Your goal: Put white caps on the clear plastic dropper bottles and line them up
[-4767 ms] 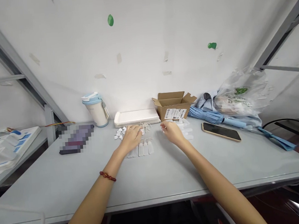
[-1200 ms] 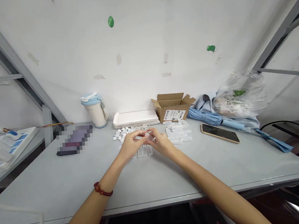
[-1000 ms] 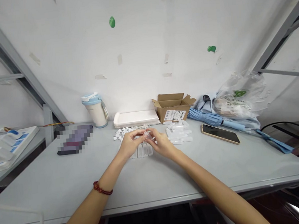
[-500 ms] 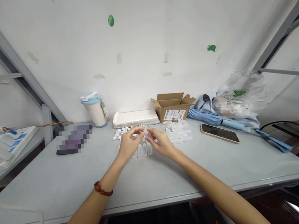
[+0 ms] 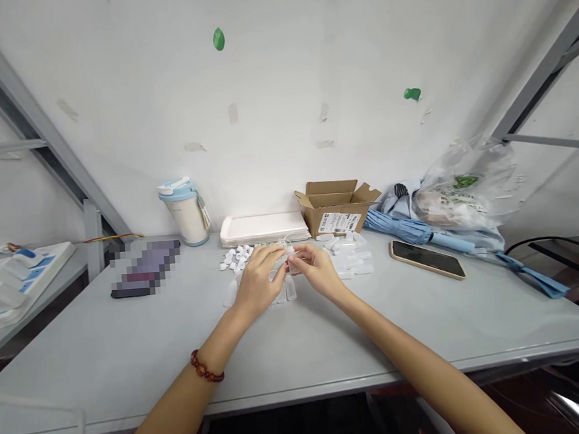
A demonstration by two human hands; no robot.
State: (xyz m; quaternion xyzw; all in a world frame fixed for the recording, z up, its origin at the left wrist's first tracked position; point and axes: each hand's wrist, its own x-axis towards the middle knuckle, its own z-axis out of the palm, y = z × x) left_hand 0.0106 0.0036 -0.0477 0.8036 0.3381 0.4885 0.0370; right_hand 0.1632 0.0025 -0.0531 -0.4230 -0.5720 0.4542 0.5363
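My right hand (image 5: 317, 268) pinches a small translucent plastic holder (image 5: 291, 260) between thumb and fingertips. My left hand (image 5: 260, 280) meets it from the other side, its fingers bent and closed in at the holder's upper end, where a thin white cord (image 5: 288, 241) shows. Part of the holder is hidden by the fingers. Below the hands lie several clear holders (image 5: 290, 288) in a row, partly covered by my left hand, and one more (image 5: 231, 292) lies to its left. Small white pieces (image 5: 233, 257) are scattered behind my left hand. A pile of translucent holders (image 5: 354, 255) lies right of my right hand.
Along the wall stand a cream and blue cup (image 5: 186, 214), a stack of white trays (image 5: 265, 228) and an open cardboard box (image 5: 339, 217). To the right are a folded blue umbrella (image 5: 404, 227), a plastic bag (image 5: 461, 192) and a phone (image 5: 426, 259). A dark, pixelated object (image 5: 147, 270) lies left.
My left hand has shifted slightly right and turned, its fingers now reaching over the holder's top. Both hands remain close together around the holder. The view has moved slightly.
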